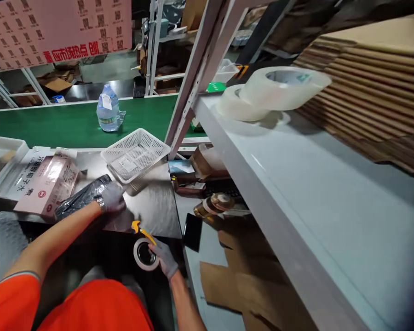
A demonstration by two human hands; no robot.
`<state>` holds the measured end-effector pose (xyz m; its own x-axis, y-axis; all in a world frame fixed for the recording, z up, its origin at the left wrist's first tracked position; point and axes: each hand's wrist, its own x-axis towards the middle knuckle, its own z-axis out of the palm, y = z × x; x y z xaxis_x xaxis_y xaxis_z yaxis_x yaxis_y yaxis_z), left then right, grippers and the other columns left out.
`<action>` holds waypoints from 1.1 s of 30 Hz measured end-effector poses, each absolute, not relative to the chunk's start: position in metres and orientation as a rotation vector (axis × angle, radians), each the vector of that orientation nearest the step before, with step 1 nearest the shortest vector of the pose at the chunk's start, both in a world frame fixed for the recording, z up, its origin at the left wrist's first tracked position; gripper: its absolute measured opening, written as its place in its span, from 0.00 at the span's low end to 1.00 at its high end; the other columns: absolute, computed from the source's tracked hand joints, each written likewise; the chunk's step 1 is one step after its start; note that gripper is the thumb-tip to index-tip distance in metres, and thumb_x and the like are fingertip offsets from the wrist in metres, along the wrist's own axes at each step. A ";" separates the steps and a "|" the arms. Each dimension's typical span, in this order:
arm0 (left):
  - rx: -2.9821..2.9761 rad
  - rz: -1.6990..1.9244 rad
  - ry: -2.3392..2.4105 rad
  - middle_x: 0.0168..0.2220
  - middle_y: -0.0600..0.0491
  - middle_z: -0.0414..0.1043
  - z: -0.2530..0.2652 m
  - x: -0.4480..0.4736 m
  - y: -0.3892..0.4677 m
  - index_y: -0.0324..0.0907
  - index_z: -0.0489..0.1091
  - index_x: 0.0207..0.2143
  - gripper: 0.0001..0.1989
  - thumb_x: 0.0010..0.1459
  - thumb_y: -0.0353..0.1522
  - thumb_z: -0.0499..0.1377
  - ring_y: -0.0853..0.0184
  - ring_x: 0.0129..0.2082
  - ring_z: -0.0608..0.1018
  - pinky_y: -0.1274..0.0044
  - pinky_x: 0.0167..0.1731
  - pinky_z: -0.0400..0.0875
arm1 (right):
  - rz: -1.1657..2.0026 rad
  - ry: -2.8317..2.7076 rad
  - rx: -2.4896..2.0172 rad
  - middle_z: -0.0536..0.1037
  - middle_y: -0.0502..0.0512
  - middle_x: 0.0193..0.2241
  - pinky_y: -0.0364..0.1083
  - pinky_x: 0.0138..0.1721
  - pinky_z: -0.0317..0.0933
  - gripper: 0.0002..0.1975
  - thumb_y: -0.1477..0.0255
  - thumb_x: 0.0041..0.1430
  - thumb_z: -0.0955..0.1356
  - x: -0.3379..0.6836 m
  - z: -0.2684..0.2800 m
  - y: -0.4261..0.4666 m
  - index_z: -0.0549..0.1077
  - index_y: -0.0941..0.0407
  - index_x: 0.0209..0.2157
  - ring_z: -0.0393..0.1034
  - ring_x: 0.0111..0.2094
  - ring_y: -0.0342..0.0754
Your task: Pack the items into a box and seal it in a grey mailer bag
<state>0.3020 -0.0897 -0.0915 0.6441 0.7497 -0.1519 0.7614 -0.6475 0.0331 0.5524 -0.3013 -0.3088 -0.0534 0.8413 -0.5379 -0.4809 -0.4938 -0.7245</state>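
Note:
My left hand (112, 197), in a grey glove, rests on the end of a black plastic-wrapped parcel (81, 197) lying on the metal worktable (155, 207). My right hand (163, 257), also gloved, grips a tape dispenser (144, 250) with a yellow handle and a white tape roll, held low at the table's near edge. A pink printed carton (48, 184) lies just left of the parcel. A white perforated plastic basket (135, 154) sits tilted behind my left hand.
A green conveyor belt (55, 124) runs behind the table with a water bottle (107, 110) on it. A white shelf (296, 184) on the right carries two tape rolls (272, 92) and stacked cardboard (372, 92). Flattened cardboard (248, 271) lies below. A white bin (0, 161) stands far left.

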 end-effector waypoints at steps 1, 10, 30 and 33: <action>2.705 -0.191 1.441 0.49 0.33 0.84 -0.086 0.300 -0.076 0.27 0.73 0.66 0.30 0.69 0.40 0.63 0.48 0.51 0.82 0.61 0.56 0.71 | 1.771 -0.448 -1.209 0.89 0.53 0.39 0.51 0.50 0.70 0.30 0.57 0.39 0.86 0.555 -0.308 -0.313 0.90 0.55 0.45 0.78 0.42 0.53; 2.337 -0.173 2.107 0.63 0.29 0.78 -0.049 0.287 -0.006 0.32 0.65 0.74 0.32 0.74 0.39 0.56 0.43 0.63 0.77 0.58 0.62 0.70 | 2.075 -0.719 -0.996 0.81 0.46 0.28 0.43 0.37 0.57 0.18 0.60 0.44 0.83 0.516 -0.281 -0.326 0.90 0.55 0.36 0.65 0.32 0.42; 2.644 -0.054 1.457 0.52 0.37 0.84 -0.103 0.275 -0.100 0.40 0.80 0.58 0.27 0.63 0.46 0.67 0.44 0.56 0.80 0.53 0.63 0.62 | 1.780 -0.381 -1.166 0.88 0.55 0.40 0.53 0.46 0.70 0.33 0.53 0.39 0.85 0.369 -0.293 -0.410 0.89 0.53 0.48 0.76 0.40 0.54; 2.666 0.025 1.431 0.54 0.39 0.83 -0.109 0.274 -0.102 0.41 0.81 0.56 0.23 0.65 0.44 0.66 0.46 0.55 0.79 0.53 0.63 0.61 | 1.745 -0.468 -1.222 0.87 0.50 0.36 0.52 0.45 0.69 0.31 0.56 0.36 0.84 0.322 -0.278 -0.371 0.89 0.52 0.45 0.73 0.37 0.51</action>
<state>0.2735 -0.1022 -0.1089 0.5541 0.8315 -0.0397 0.8296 -0.5476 0.1093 0.3221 -0.3710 -0.2782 -0.0795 0.8446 -0.5295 -0.4668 -0.5009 -0.7289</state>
